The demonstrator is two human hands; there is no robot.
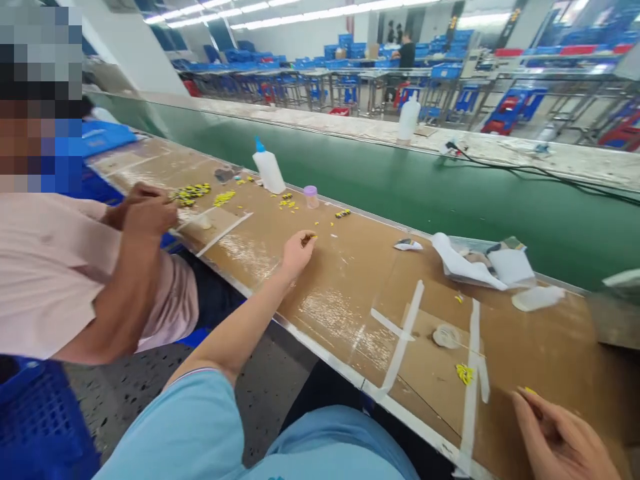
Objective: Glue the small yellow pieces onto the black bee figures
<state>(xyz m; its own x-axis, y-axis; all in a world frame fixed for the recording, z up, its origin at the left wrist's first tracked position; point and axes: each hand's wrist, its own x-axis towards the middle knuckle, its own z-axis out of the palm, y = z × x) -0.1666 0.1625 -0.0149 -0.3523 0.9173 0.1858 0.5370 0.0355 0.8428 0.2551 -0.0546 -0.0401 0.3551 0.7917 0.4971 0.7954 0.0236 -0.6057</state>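
My left hand (299, 255) reaches out over the brown-covered bench (330, 267), its fingers closed round something small, dark and yellow. Low at the right edge, my right hand (565, 430) pinches a small yellow piece (531, 391) between thumb and forefinger. A little pile of yellow pieces (464, 374) lies to the left of my right hand, beside a strip of white tape (473, 393). Past my left hand are a short row of black-and-yellow pieces (343, 213) and several loose yellow bits. A small round whitish dish (447, 336) sits on a cardboard patch.
A co-worker (130, 267) sits at left, handling pieces near a black-and-yellow heap (193, 193). Along the back stand a white bottle with blue nozzle (270, 172) and a purple-lidded jar (311, 197). An opened plastic bag (465, 263) and a white bottle (537, 298) lie at right.
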